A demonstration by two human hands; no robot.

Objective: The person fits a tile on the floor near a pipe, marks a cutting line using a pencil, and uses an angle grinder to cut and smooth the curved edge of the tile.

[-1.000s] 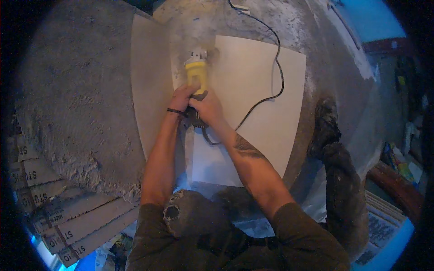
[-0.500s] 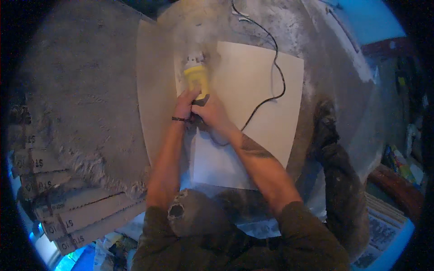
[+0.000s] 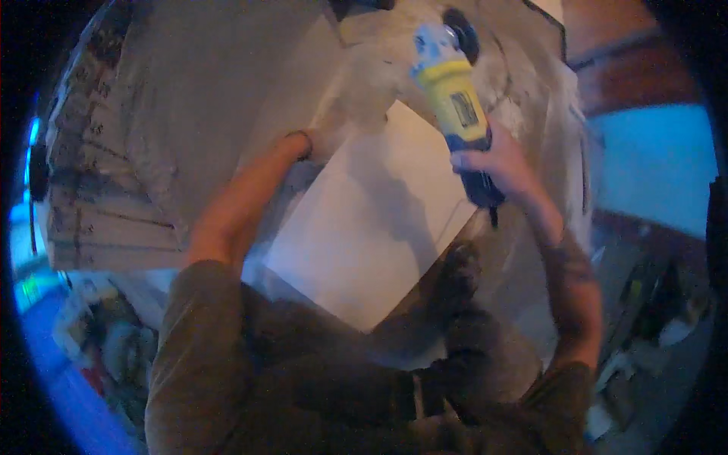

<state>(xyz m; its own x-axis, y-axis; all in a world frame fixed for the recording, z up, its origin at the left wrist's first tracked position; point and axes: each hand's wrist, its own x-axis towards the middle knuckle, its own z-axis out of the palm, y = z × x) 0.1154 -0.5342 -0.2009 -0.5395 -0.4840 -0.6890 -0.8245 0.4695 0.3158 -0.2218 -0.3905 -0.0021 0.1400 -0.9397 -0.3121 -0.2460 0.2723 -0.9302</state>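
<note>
My right hand grips a yellow and black angle grinder with a silver head and a dark disc, held raised over the right part of the white sheet. My left hand is off the grinder, at the upper left edge of that sheet; its fingers are blurred, so what it touches is unclear. Pale dust hazes the area beyond both hands.
A large dusty grey surface spreads at upper left, with stacked boards along its edge. My bent leg and dark shoe are beside the sheet. Cluttered things lie at lower left and at right. A dark cord runs under the grinder.
My left hand has let go of the grinder and moved left. My right hand has swung the grinder to the right. The whole view has turned and shifted.
</note>
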